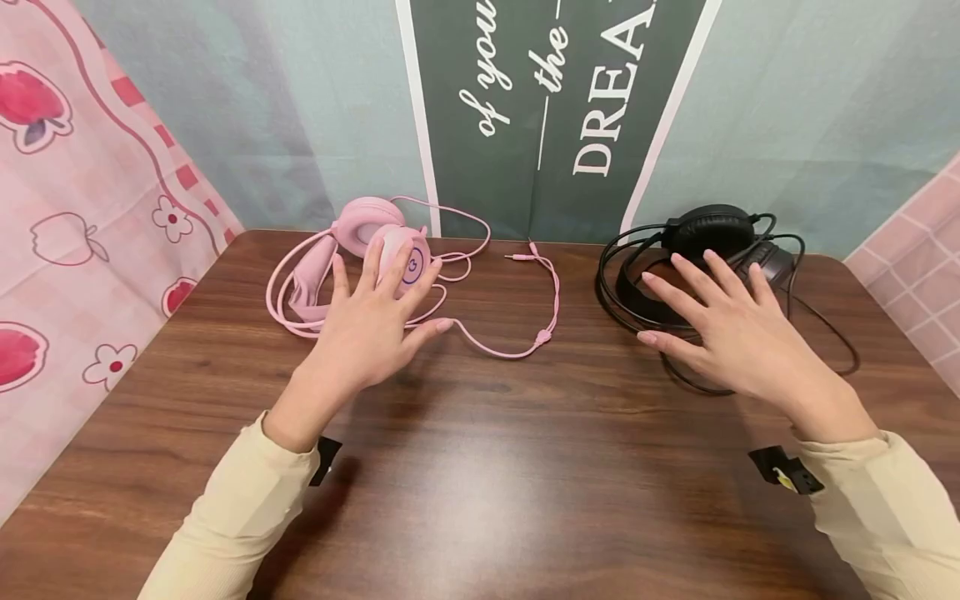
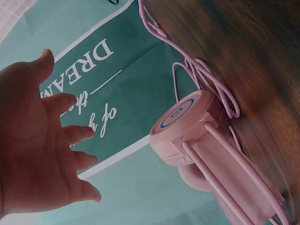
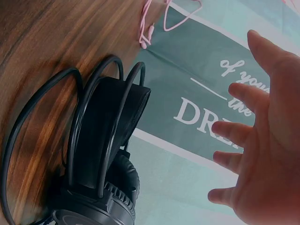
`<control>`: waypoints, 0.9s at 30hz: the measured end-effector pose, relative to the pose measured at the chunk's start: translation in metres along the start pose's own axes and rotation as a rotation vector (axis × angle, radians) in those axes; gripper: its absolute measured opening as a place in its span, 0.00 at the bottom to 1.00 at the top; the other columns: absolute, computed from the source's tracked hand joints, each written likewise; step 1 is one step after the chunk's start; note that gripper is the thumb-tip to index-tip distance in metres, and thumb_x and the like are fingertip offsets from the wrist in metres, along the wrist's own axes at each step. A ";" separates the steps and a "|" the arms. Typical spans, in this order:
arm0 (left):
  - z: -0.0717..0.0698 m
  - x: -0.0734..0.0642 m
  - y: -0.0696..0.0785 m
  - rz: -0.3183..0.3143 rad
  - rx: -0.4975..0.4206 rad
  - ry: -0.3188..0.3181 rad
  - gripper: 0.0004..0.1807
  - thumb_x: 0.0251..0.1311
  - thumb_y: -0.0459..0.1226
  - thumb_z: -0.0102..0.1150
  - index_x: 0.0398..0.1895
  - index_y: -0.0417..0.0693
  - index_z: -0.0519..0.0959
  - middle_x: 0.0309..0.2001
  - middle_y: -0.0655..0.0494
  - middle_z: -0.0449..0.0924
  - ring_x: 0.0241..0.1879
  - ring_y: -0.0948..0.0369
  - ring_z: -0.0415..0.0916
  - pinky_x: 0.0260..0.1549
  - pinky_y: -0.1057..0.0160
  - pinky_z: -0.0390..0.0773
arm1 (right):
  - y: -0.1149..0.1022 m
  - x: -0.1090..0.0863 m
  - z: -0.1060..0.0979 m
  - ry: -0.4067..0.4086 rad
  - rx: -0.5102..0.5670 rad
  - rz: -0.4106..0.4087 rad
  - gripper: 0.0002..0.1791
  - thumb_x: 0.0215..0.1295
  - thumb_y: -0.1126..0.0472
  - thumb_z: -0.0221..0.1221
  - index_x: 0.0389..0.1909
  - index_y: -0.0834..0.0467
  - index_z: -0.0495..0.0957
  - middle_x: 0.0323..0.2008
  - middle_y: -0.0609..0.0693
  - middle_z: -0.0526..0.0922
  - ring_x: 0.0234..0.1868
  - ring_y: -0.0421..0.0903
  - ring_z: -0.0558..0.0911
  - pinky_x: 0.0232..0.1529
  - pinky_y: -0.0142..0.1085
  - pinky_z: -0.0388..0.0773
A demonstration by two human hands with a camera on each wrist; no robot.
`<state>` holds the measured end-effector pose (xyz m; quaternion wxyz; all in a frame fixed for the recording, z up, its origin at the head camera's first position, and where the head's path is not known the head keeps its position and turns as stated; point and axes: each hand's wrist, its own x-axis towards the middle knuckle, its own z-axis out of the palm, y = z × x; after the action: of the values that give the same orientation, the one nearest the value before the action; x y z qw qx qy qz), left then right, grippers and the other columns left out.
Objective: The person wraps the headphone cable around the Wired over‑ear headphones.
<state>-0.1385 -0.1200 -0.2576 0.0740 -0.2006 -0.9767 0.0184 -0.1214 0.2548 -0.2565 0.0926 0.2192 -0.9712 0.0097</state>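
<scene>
My left hand [image 1: 367, 333] hovers with spread fingers in front of a pink headset [image 1: 365, 223], partly covering it in the head view. In the left wrist view, a gap shows between that hand [image 2: 42, 136] and the pink headset [image 2: 187, 126], with its round ear cup and thin double headband. On the right, a black headset [image 1: 708, 229] lies with its cable looped about it. Over its near side my right hand [image 1: 750, 350] is held, fingers spread and holding nothing. The right wrist view shows the black headset [image 3: 101, 136] apart from this hand [image 3: 269, 136].
A pink cable [image 1: 555, 300] with two plugs curves across the wooden table [image 1: 480, 467] between the headsets. Black cable loops [image 1: 611, 283] spread around the right one. Behind the table's back edge hangs a green cloth with lettering [image 1: 555, 200]; a pink patterned cloth [image 1: 97, 250] borders the left.
</scene>
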 end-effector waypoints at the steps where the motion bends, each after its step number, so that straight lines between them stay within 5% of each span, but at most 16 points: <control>1: 0.000 0.000 0.000 -0.001 -0.001 -0.004 0.38 0.59 0.66 0.30 0.71 0.65 0.46 0.72 0.50 0.37 0.68 0.50 0.20 0.59 0.34 0.24 | 0.001 0.000 0.000 -0.003 0.004 0.002 0.36 0.61 0.39 0.51 0.68 0.48 0.57 0.67 0.59 0.53 0.68 0.60 0.42 0.62 0.65 0.33; 7: -0.001 0.001 0.000 -0.009 -0.035 -0.012 0.39 0.58 0.67 0.32 0.71 0.65 0.47 0.72 0.51 0.37 0.68 0.50 0.22 0.60 0.33 0.36 | 0.006 -0.001 -0.005 0.007 0.034 0.022 0.35 0.60 0.42 0.54 0.66 0.53 0.60 0.65 0.62 0.58 0.65 0.63 0.52 0.62 0.63 0.43; 13: 0.001 0.004 -0.001 -0.008 -0.118 -0.010 0.39 0.60 0.63 0.37 0.71 0.61 0.45 0.70 0.47 0.43 0.68 0.45 0.36 0.60 0.34 0.48 | 0.018 -0.001 -0.016 0.061 0.097 0.111 0.33 0.60 0.48 0.57 0.62 0.60 0.64 0.58 0.66 0.66 0.57 0.67 0.63 0.50 0.64 0.62; 18: 0.001 0.007 0.001 0.007 -0.210 -0.021 0.40 0.60 0.60 0.44 0.71 0.57 0.46 0.68 0.42 0.50 0.65 0.43 0.49 0.60 0.40 0.56 | 0.034 -0.003 -0.023 0.056 0.172 0.247 0.30 0.63 0.48 0.54 0.59 0.63 0.66 0.52 0.68 0.71 0.50 0.67 0.68 0.41 0.63 0.65; 27: -0.001 0.012 0.009 0.081 -0.340 -0.051 0.41 0.58 0.55 0.53 0.70 0.52 0.50 0.62 0.42 0.62 0.56 0.44 0.66 0.56 0.47 0.66 | 0.061 -0.010 -0.021 0.135 0.245 0.284 0.22 0.61 0.52 0.55 0.48 0.65 0.73 0.36 0.68 0.78 0.36 0.63 0.76 0.35 0.55 0.68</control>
<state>-0.1457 -0.1075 -0.2560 0.0134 -0.2490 -0.9584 -0.1389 -0.1353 0.3150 -0.2363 0.1279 0.0885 -0.9755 0.1557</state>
